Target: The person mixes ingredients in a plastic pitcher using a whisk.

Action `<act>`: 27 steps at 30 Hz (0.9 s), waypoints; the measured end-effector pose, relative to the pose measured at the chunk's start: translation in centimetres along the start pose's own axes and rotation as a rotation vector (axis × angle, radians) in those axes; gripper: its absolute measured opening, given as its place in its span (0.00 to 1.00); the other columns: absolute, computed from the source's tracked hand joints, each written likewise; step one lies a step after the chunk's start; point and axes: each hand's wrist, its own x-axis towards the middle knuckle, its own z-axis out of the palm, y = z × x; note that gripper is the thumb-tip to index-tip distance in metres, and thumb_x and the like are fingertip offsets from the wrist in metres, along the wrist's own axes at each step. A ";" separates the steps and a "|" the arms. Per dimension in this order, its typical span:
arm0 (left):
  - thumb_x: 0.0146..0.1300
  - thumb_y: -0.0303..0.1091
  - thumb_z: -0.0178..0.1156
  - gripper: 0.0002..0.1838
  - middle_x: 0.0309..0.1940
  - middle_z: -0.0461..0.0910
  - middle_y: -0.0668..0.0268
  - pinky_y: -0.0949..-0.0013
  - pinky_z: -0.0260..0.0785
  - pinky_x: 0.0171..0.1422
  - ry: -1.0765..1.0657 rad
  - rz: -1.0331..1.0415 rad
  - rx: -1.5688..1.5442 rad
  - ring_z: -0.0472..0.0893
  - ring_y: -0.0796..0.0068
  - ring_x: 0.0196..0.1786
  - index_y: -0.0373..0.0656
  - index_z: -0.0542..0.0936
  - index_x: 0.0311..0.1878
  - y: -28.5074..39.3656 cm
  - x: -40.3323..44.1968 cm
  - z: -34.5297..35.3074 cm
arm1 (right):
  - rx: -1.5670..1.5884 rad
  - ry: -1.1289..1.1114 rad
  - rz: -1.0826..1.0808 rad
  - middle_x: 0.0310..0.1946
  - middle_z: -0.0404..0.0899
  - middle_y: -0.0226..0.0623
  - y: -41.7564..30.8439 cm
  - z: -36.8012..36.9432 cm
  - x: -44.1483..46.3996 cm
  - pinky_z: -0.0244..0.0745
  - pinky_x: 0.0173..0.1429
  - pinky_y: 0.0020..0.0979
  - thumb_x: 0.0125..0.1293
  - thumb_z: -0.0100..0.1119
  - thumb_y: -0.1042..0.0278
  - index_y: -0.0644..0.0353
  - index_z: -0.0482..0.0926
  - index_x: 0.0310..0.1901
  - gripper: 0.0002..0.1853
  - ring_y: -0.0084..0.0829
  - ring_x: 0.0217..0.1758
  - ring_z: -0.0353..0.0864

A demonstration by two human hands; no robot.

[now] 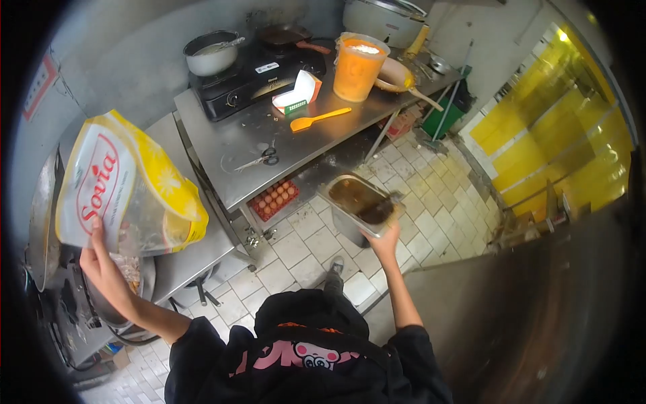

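My left hand [104, 266] grips the lower edge of a white, yellow and see-through Sovia oil pouch [145, 175], held up at the left. Behind and below it is a metal bowl [149, 276], partly hidden, with pale bits inside. My right hand [385, 242] holds the near right corner of a deep steel pan [344, 223] with dark brown liquid in it. The pan is in the air over the tiled floor. Its far right corner is slightly blurred.
On the steel table [235, 185] are scissors [262, 158], an orange spatula [319, 120], a paper box [297, 94], an orange bucket [360, 67], a frying pan [397, 74] and a stove [269, 81] with a pot [212, 57]. Eggs [276, 198] sit below. Yellow strip curtains [552, 128] hang right.
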 end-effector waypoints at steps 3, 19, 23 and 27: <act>0.60 0.40 0.52 0.20 0.18 0.69 0.69 0.79 0.57 0.29 0.036 0.038 0.255 0.62 0.85 0.24 0.25 0.73 0.29 0.6 -1.9 5.7 | 0.087 -0.175 -0.073 0.40 0.75 0.43 3.2 4.3 7.9 0.68 0.47 0.31 0.37 0.70 0.64 0.64 0.67 0.48 0.34 0.35 0.43 0.75; 0.62 0.41 0.49 0.22 0.15 0.73 0.60 0.74 0.66 0.25 0.235 -0.391 0.580 0.71 0.79 0.18 0.25 0.75 0.28 0.8 -9.8 19.7 | 0.498 -0.364 -0.370 0.46 0.68 0.52 10.3 36.6 25.9 0.61 0.54 0.39 0.40 0.67 0.66 0.68 0.64 0.50 0.34 0.50 0.51 0.66; 0.62 0.43 0.49 0.22 0.18 0.74 0.61 0.75 0.67 0.27 0.370 -0.431 0.625 0.72 0.79 0.21 0.26 0.76 0.34 0.5 -8.1 21.6 | 0.545 -0.661 -0.330 0.52 0.63 0.52 10.2 37.0 27.3 0.57 0.60 0.39 0.40 0.66 0.68 0.67 0.61 0.53 0.37 0.50 0.57 0.60; 0.63 0.44 0.47 0.22 0.26 0.78 0.58 0.74 0.69 0.32 0.488 -0.414 0.555 0.76 0.77 0.28 0.29 0.76 0.40 0.7 -8.0 22.7 | 0.275 -0.912 -0.423 0.58 0.51 0.57 13.7 33.1 31.2 0.53 0.63 0.41 0.43 0.62 0.70 0.70 0.57 0.56 0.37 0.53 0.63 0.50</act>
